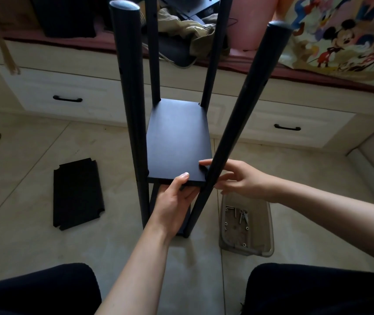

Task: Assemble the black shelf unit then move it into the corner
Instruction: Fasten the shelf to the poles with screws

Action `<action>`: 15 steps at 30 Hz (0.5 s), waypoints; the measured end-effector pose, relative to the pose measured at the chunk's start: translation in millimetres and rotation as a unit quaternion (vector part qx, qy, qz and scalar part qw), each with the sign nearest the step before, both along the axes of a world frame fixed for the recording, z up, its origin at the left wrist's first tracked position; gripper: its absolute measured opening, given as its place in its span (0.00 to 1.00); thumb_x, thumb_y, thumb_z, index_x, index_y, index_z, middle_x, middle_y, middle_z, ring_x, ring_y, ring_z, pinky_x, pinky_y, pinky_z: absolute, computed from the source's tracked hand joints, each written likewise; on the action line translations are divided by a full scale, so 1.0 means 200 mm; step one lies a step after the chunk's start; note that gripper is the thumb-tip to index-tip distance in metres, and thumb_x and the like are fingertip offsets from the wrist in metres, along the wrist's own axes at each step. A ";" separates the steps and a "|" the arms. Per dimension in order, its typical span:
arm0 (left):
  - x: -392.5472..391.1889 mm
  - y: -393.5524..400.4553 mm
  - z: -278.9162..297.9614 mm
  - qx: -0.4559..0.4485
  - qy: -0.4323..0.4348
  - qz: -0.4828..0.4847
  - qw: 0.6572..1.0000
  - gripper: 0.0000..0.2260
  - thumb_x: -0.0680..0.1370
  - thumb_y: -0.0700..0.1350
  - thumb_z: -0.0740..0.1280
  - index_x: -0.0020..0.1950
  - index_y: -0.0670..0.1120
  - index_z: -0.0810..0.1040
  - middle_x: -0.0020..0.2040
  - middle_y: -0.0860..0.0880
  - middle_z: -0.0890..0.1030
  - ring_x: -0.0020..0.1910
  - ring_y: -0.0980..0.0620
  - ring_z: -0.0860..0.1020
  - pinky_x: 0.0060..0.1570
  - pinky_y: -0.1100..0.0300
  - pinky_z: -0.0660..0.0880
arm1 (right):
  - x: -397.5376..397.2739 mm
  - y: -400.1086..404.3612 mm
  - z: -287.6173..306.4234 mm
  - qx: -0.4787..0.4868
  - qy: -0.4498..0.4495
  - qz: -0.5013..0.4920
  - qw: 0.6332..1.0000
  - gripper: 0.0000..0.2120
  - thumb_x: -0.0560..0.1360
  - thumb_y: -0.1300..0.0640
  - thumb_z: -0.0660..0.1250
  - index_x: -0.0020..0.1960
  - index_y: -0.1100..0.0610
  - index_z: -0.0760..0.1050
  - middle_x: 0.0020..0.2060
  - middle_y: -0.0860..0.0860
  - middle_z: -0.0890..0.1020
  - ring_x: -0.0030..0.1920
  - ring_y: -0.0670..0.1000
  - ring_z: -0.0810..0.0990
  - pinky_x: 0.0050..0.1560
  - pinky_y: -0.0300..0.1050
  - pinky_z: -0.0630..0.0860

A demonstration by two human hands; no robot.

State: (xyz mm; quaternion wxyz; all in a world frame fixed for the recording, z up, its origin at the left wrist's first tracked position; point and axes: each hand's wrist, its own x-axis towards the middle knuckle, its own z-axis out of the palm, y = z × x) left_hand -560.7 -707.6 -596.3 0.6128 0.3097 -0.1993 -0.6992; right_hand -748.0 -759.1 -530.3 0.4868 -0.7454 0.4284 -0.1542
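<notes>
- Shelf unit [177, 123] stands on the tiled floor [45, 246] btwn the person's knees, just in front of the drawer base [72, 96] of a bed — not in any corner yet.
- Four black poles up; near right pole [238, 105] leans outward, so frame looks loose at this level.
- Middle shelf board [177, 142] sits btwn the poles, partway up. A lower board seems to be in place under it, mostly hidden.
- Left hand [174, 198] grips the board's near edge — thumb on top, fingers underneath.
- Right hand [238, 178] curls round the leaning pole at the board's near right corner, thumb on the notch; looks like pole + notch are being lined up.
- One spare board [76, 194] lies flat on the floor to the left, well apart from the frame — prob. still to fit.
- Clear tub [265, 226] just right of the frame holds screws & washers, so fixing isn't finished.
- Judgement: approx. midway. Left: secure this board, add the spare, tighten, then carry unit to the corner.
</notes>
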 end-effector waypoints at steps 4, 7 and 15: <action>0.00 0.00 0.00 0.000 -0.004 -0.001 1.000 0.25 0.78 0.41 0.67 0.75 0.40 0.68 0.68 0.37 0.77 0.65 0.38 0.78 0.67 0.45 0.74 | 0.00 0.00 -0.01 0.010 -0.006 -0.011 1.000 0.29 0.77 0.70 0.65 0.66 0.39 0.71 0.50 0.36 0.82 0.49 0.47 0.82 0.50 0.47 0.77; 0.02 -0.01 -0.01 -0.003 -0.006 -0.002 1.000 0.27 0.77 0.42 0.68 0.75 0.40 0.68 0.69 0.37 0.76 0.66 0.38 0.77 0.69 0.43 0.72 | 0.01 0.01 -0.03 0.000 -0.014 -0.018 1.000 0.28 0.78 0.69 0.65 0.65 0.38 0.72 0.53 0.42 0.82 0.49 0.50 0.83 0.50 0.47 0.78; 0.02 0.00 0.00 -0.014 -0.019 -0.008 1.000 0.29 0.77 0.44 0.69 0.76 0.43 0.66 0.69 0.37 0.76 0.66 0.39 0.78 0.64 0.48 0.77 | 0.00 0.00 -0.01 0.035 -0.032 -0.034 0.998 0.31 0.76 0.64 0.70 0.70 0.40 0.64 0.59 0.53 0.78 0.52 0.53 0.84 0.48 0.46 0.82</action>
